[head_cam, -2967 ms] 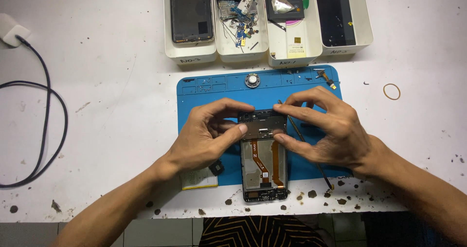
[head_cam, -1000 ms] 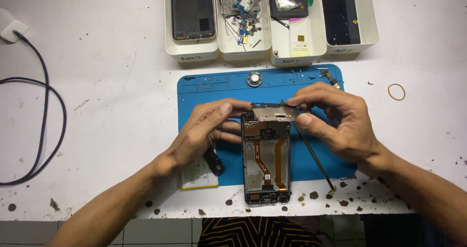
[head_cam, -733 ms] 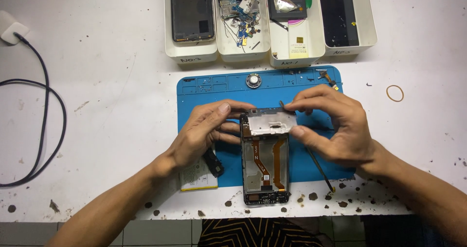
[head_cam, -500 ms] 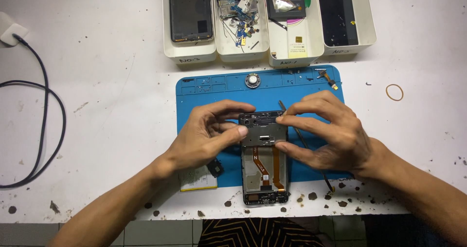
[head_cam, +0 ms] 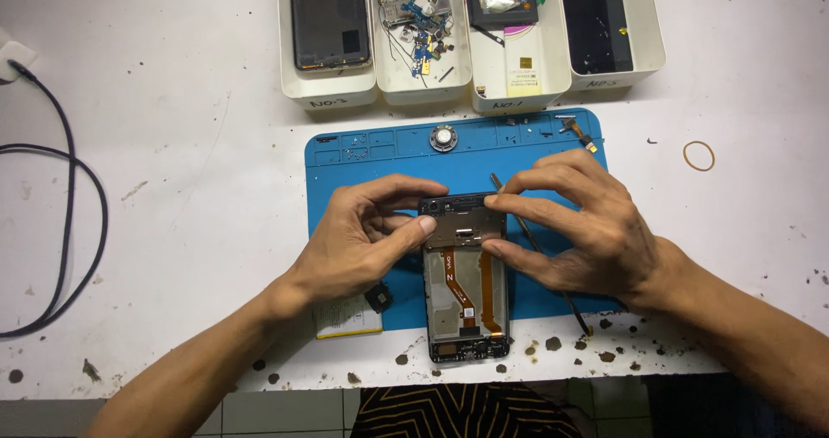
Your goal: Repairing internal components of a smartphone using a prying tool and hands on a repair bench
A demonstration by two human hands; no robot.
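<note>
An opened phone frame [head_cam: 465, 296] with orange flex cables lies lengthwise on a blue work mat [head_cam: 363, 166], its lower end past the mat's front edge. My left hand [head_cam: 358, 239] grips the frame's upper left side, thumb tip on a brownish metal plate [head_cam: 463, 228] at the top. My right hand [head_cam: 579, 222] holds the upper right side, forefinger on the top edge and thumb under the plate. A thin metal tool [head_cam: 553, 274] lies slantwise on the mat beneath my right hand.
Several white trays stand behind the mat: one [head_cam: 330, 84] with a phone back, one [head_cam: 423, 80] with small parts, one [head_cam: 518, 88] with a battery, one [head_cam: 639, 50] with a dark screen. A round speaker [head_cam: 444, 138], a rubber band [head_cam: 699, 155] and a black cable [head_cam: 73, 222] lie around.
Both hands shifted slightly at the frame's top; the plate went from lifted by the right hand to lying flat under both thumbs. The frame stayed in place.
</note>
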